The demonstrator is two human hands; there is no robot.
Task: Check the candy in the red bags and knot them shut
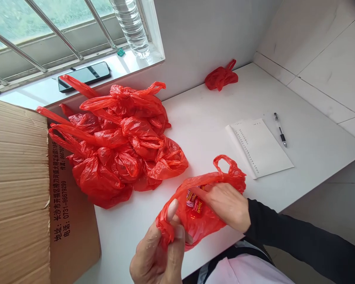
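Note:
I hold a red plastic bag over the near edge of the white table. My left hand pinches one handle of the bag between thumb and fingers. My right hand has its fingers tucked into the bag's mouth, gripping the other side. Small packets with red and yellow wrappers show inside the bag.
A heap of tied red bags lies at the table's left, next to an open cardboard box. One more tied red bag sits at the far wall. A notepad and pen lie right. A phone and water bottle rest on the windowsill.

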